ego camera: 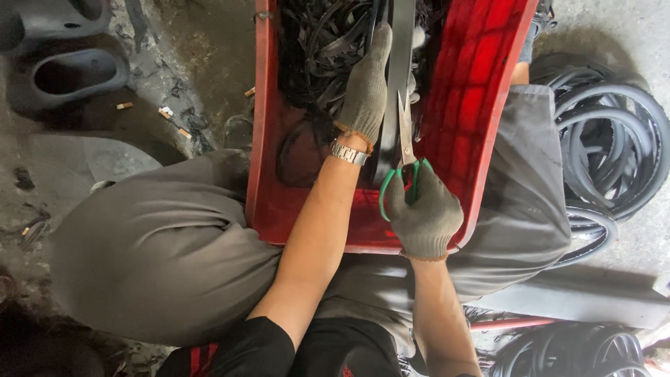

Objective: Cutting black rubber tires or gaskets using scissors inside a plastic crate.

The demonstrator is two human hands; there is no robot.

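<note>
1. red plastic made up the crate (481,91) that rested across the person's lap, between the grey-trousered knees.
2. the left hand (364,87), in a grey knit glove with a metal watch at the wrist, reached toward the crate's far end and was closed around a long black rubber strip (400,63), holding it taut.
3. the right hand (423,213), also gloved, sat at the crate's near edge with its fingers through the green handles of a pair of scissors (405,150); the blades pointed up along the strip, parted only narrowly.
4. a tangle of cut black rubber scraps (317,49) filled the crate's far left corner.
5. coiled black rubber rings (607,139) lay on the floor beyond the crate's right side.
6. judged from this, the step in hand was slitting the strip lengthwise; the cut seemed to call for steady tension from the left hand while the blades ran straight along the rubber.
</note>
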